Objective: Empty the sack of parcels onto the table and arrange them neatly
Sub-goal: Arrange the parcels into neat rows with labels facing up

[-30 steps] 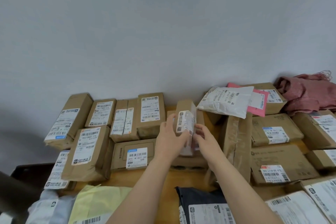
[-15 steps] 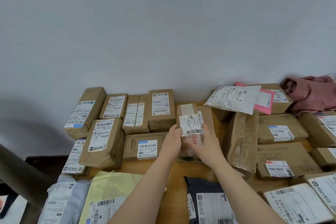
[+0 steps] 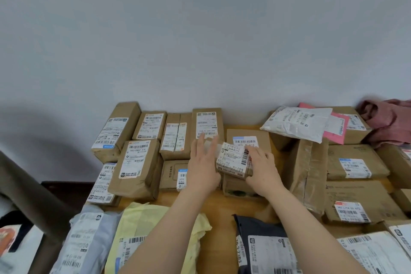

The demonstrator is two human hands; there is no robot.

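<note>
Brown small parcel (image 3: pixel 233 160), white label up, tilted atop lower box (image 3: pixel 235 189), no longer upright. Right hand (image 3: pixel 263 168) at 3 o'clock, fingers clamped on it; left hand (image 3: pixel 203 163) at 9 o'clock, fingers straight.

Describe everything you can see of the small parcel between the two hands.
The small parcel is a brown cardboard box, its top almost covered by a white label with barcodes and blurred print. It lies slightly askew on a larger brown box near the middle of the table. The right hand grips its right end; the left hand, fingers straight, rests against its left side.
</note>
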